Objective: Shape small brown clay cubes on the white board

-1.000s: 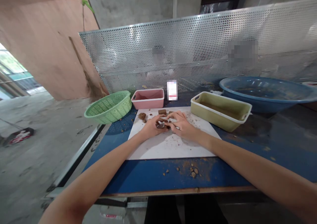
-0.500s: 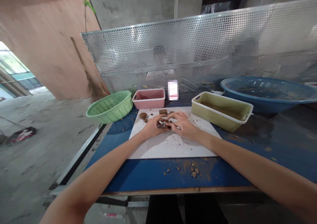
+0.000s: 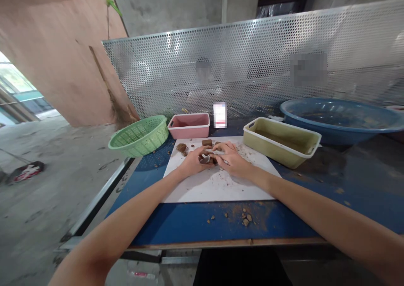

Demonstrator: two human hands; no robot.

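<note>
Over the white board (image 3: 195, 189), my left hand (image 3: 193, 163) curls its fingers and thumb around a small brown clay piece (image 3: 213, 160). My right hand (image 3: 232, 160) meets it from the other side, fingertips pressed on the same piece; much of it is hidden by the fingers. Just behind the hands lies a brown clay block (image 3: 207, 143), and another brown piece shows partly behind my right fingers. A rough clay lump (image 3: 181, 147) sits at the board's back left corner. Crumbs are scattered around.
A green basket (image 3: 139, 139), a pink bin (image 3: 189, 132) and a yellow-green bin (image 3: 282, 151) stand around the board. Farther right is a large blue basin (image 3: 341, 128). Behind rises a perforated metal screen (image 3: 176, 75). Small clay bits (image 3: 246, 219) lie near the blue table's front edge.
Both hands stay on the clay piece, with only slight finger movement. The view has shifted a little, and my legs below the table have moved closer together.
</note>
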